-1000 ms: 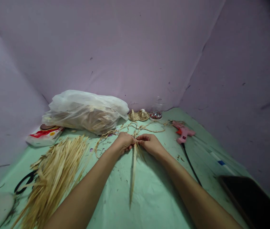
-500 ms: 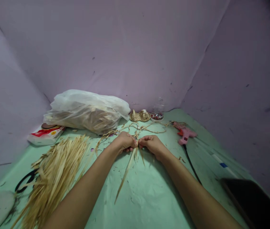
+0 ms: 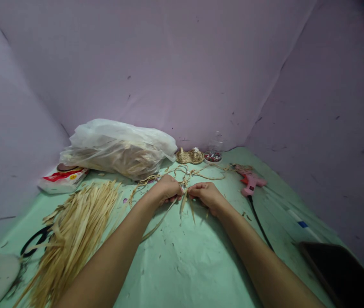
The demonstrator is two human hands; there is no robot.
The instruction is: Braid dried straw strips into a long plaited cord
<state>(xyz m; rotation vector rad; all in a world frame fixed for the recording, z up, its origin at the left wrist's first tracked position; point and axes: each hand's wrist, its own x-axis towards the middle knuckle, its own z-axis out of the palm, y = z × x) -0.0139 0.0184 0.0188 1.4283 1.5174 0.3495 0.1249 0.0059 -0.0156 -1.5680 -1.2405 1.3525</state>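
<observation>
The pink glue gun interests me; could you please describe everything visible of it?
The pink glue gun looks plastic, with an orange-red trigger and a dark patch, perhaps a switch, on its handle. It lies on its side on the green cover, right of the right hand, nose pointing leftward and away. Straw-coloured strands lie about the nose; a black cable runs from the handle toward the viewer.

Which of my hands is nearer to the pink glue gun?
Your right hand. It is left of the pink glue gun and slightly closer to you, not touching it; your left hand is farther left, beyond the right one.
</observation>
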